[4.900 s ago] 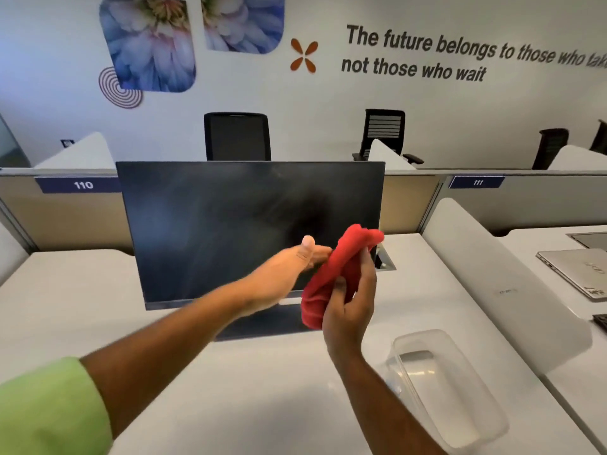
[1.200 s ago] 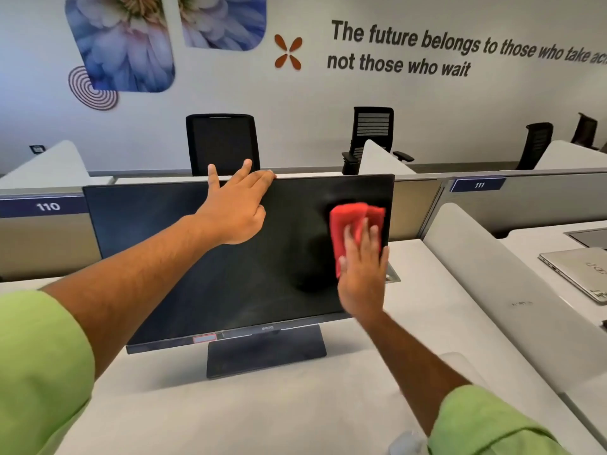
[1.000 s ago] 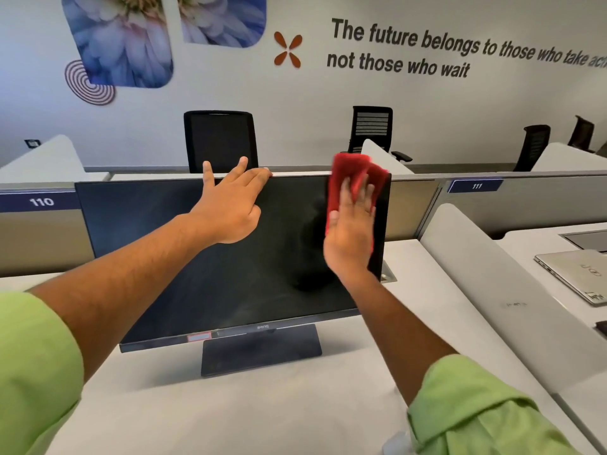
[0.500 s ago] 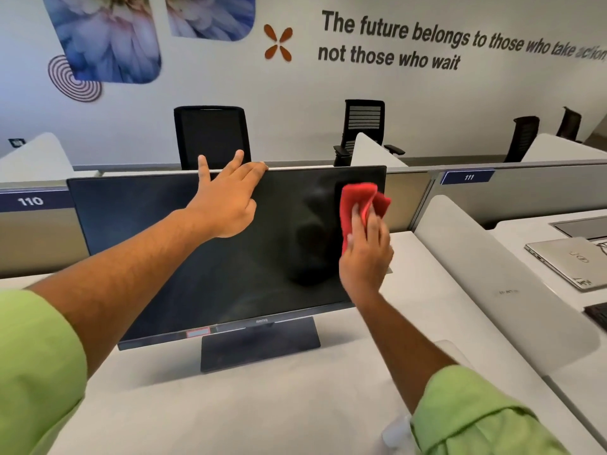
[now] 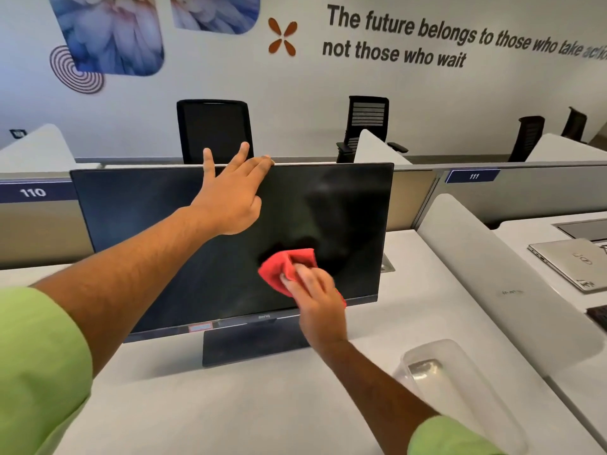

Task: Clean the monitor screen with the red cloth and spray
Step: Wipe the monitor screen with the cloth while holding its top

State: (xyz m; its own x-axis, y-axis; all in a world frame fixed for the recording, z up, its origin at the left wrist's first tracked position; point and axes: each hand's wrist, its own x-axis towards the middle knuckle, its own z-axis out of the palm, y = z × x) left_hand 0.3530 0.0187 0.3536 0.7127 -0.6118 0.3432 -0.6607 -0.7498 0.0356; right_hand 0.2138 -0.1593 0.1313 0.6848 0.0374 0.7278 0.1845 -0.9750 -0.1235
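Red cloth [image 5: 286, 269] under right hand [image 5: 317, 303], against black monitor screen [image 5: 157, 231]. Lime-green sleeves [image 5: 39, 362] behind both wrists. White desk [image 5: 230, 405] below grip. Clear plastic tub [image 5: 460, 389] right of it.

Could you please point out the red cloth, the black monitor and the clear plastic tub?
red cloth [image 5: 283, 265], head view, bunched upper fold.
black monitor [image 5: 138, 224], head view, bare left screen.
clear plastic tub [image 5: 466, 389], head view, side wall.
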